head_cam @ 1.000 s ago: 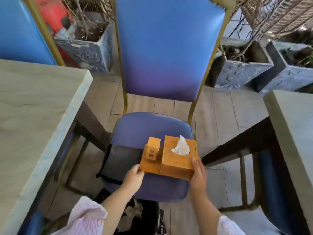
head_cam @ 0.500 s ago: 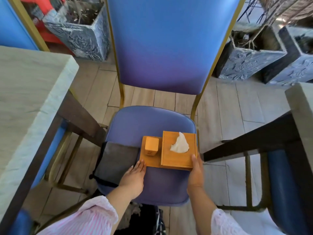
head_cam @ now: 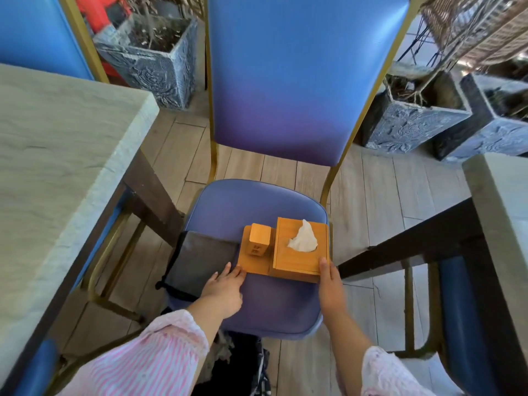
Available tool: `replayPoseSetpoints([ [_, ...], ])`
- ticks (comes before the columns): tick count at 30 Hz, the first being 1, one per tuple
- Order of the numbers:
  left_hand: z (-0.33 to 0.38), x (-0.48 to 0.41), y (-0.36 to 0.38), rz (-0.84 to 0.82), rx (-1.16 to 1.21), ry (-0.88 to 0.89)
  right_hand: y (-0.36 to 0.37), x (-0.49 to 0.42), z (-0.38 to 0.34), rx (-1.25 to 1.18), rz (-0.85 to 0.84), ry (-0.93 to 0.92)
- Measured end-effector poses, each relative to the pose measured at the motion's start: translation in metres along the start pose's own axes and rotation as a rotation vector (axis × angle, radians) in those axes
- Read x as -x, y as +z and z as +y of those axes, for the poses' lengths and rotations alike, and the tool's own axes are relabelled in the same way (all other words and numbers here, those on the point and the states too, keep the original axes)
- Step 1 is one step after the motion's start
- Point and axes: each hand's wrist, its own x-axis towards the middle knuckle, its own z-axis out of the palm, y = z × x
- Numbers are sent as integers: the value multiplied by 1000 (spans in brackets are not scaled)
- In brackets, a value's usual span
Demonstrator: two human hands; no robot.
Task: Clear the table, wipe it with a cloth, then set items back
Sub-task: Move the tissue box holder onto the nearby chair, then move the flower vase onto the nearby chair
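Tray (head_cam: 257, 266) now rests on the seat (head_cam: 257, 207); left hand (head_cam: 224, 290) has flattened, touching it; right hand (head_cam: 330, 287) grips the box (head_cam: 297, 257).

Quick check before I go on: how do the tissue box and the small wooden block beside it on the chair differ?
The tissue box is broad and low; the small block is narrow and upright. The tissue box has a white tissue poking from its top; the small block's top is plain. Both are honey-coloured wood and sit on one wooden base.
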Motion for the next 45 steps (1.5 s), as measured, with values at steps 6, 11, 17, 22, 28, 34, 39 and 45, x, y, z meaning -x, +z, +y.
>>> replayPoseSetpoints([
  [6,3,91,2,156,190,100,-2,67,-15,73,149,4],
  [11,-7,210,3,274,264,141,16,180,-36,180,28,-124],
  [17,-50,373,12,442,135,109,54,336,-60,437,-198,-510],
  [22,-96,483,23,579,151,-22,93,428,-86,639,-371,-817],
  [28,-142,555,53,699,225,-236,144,492,-93,839,-579,-1023],
  [34,-175,603,101,677,310,-409,190,550,-59,884,-723,-1112],
  [39,-217,653,129,718,376,-449,235,608,-43,948,-812,-1161],
  [45,-316,735,149,817,364,-476,337,701,-48,823,-829,-1213],
])
